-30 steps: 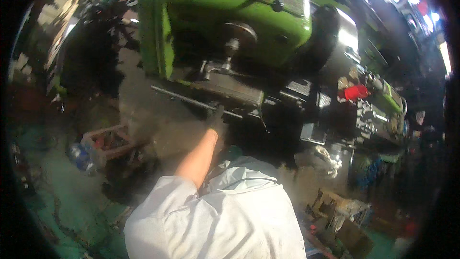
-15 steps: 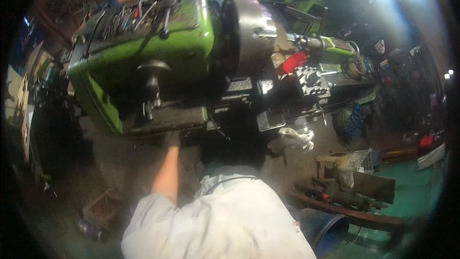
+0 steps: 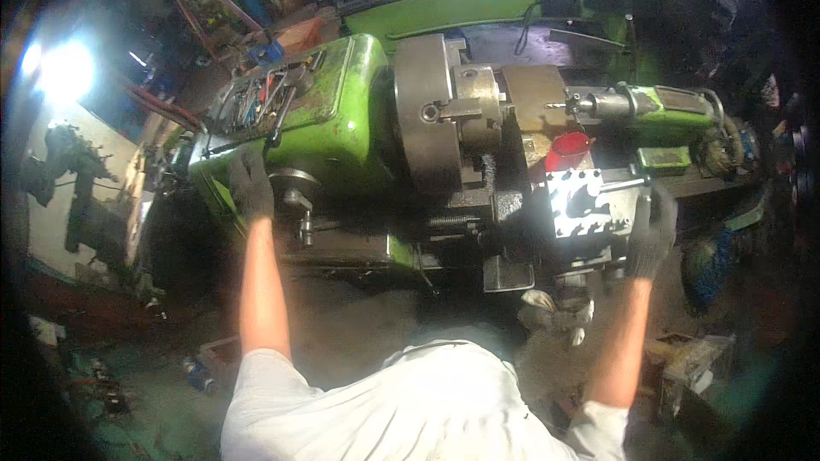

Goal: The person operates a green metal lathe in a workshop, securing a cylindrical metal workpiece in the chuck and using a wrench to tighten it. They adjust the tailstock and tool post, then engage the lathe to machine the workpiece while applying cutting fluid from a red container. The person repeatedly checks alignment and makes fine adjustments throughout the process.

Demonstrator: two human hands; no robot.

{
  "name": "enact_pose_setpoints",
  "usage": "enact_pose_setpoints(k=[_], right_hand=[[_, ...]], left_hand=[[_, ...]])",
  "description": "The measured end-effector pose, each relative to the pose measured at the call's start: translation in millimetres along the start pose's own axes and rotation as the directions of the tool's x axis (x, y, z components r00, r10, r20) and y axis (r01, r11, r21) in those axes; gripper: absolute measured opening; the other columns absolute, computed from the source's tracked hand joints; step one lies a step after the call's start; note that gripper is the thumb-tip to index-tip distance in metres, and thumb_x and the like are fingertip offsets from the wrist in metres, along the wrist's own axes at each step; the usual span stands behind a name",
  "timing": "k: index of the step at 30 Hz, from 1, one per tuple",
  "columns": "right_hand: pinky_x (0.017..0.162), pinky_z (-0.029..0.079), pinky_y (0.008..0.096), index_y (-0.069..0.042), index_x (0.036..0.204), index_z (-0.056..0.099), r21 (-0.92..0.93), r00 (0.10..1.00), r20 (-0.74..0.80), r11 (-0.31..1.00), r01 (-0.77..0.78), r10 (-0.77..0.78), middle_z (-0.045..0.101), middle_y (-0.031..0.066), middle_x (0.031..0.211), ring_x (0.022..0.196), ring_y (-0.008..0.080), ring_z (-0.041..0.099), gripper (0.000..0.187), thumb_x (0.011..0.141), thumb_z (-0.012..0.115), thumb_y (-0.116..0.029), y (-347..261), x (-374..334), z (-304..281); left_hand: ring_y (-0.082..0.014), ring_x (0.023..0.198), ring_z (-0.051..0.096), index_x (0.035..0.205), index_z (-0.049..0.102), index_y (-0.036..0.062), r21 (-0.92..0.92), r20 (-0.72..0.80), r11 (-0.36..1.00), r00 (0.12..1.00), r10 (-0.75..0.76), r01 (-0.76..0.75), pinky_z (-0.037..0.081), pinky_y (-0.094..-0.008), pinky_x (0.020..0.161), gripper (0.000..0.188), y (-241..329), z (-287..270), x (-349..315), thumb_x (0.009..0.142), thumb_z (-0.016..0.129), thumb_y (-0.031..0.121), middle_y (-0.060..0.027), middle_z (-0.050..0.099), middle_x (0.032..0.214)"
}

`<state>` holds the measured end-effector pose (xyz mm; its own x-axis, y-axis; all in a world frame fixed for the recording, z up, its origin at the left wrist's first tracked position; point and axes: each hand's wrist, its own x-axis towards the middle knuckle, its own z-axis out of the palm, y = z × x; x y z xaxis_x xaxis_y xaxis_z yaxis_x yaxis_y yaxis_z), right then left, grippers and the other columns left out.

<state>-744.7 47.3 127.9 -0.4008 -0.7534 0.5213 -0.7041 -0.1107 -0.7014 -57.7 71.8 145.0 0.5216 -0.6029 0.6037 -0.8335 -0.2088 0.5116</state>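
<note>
My left hand (image 3: 252,188), in a dark glove, reaches up to the front of a green lathe headstock (image 3: 337,115). Its fingers look stretched upward beside a round dial with a crank lever (image 3: 297,192). My right hand (image 3: 653,235), also gloved, is at the right side of the bright square tool post (image 3: 588,203), close to the end of its handle (image 3: 622,185). Blur and the dark glove hide whether those fingers grip the handle. Between my hands is the large grey chuck (image 3: 421,115), with a round metal workpiece (image 3: 480,109) at its jaws.
Several hand tools (image 3: 260,102) lie on the headstock. A red container (image 3: 567,151) sits behind the tool post, left of the tailstock (image 3: 670,115). A pale cloth (image 3: 555,316) hangs below the carriage. A box-like item (image 3: 694,367) stands on the floor at right.
The view has swung, so the lathe appears shifted right. My left hand has risen from below the headstock to its front. My right hand has come into view beside the tool post.
</note>
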Motion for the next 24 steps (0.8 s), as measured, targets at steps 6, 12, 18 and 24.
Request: enact_pose_setpoints(k=[6, 12, 18, 24], right_hand=[[0.096, 0.053, 0.0494, -0.005, 0.122, 0.069, -0.268, 0.922, 0.386, 0.95, 0.158, -0.044, 0.071, 0.0203, 0.117, 0.113, 0.0396, 0.067, 0.042, 0.098, 0.065, -0.04, 15.7, 97.7, 59.2], [0.079, 0.056, 0.0516, -0.009, 0.107, 0.071, -0.287, 0.876, 0.482, 0.941, 0.18, -0.021, 0.074, 0.0154, 0.096, 0.09, 0.0378, 0.073, 0.04, 0.098, 0.063, -0.046, 21.1, 97.6, 62.4], [0.081, 0.055, 0.0523, -0.008, 0.104, 0.071, -0.372, 0.855, 0.514, 0.916, 0.149, 0.07, 0.074, 0.0178, 0.094, 0.091, 0.0384, 0.073, 0.041, 0.1, 0.059, -0.047, 17.9, 98.8, 63.1], [0.082, 0.056, 0.0518, -0.01, 0.106, 0.072, -0.498, 0.842, 0.518, 0.854, 0.154, 0.15, 0.075, 0.0187, 0.092, 0.092, 0.0407, 0.073, 0.043, 0.101, 0.056, -0.05, -0.1, 101.9, 64.7]], left_hand=[[-0.0427, 0.108, 0.068, 0.133, 0.063, 0.0146, 0.633, 0.637, 0.371, 0.729, 0.249, -0.68, 0.055, -0.0499, 0.09, 0.032, -28.3, 35.2, 96.7, 0.102, 0.053, 0.016, -0.0267, 0.067, 0.118], [-0.0441, 0.102, 0.07, 0.134, 0.062, 0.0177, 0.648, 0.689, 0.415, 0.724, 0.038, -0.638, 0.057, -0.0517, 0.083, 0.033, 27.6, 57.8, 79.0, 0.102, 0.053, 0.015, -0.0268, 0.067, 0.115], [-0.0456, 0.095, 0.072, 0.134, 0.062, 0.0208, 0.663, 0.665, 0.418, 0.745, 0.052, -0.621, 0.059, -0.0536, 0.077, 0.035, 52.9, 77.1, 75.2, 0.102, 0.053, 0.014, -0.0269, 0.068, 0.112], [-0.0429, 0.108, 0.068, 0.132, 0.063, 0.0149, 0.724, 0.383, 0.553, 0.907, 0.176, -0.413, 0.056, -0.0505, 0.086, 0.027, 72.9, 86.0, -2.9, 0.107, 0.053, 0.019, -0.0261, 0.067, 0.108]])
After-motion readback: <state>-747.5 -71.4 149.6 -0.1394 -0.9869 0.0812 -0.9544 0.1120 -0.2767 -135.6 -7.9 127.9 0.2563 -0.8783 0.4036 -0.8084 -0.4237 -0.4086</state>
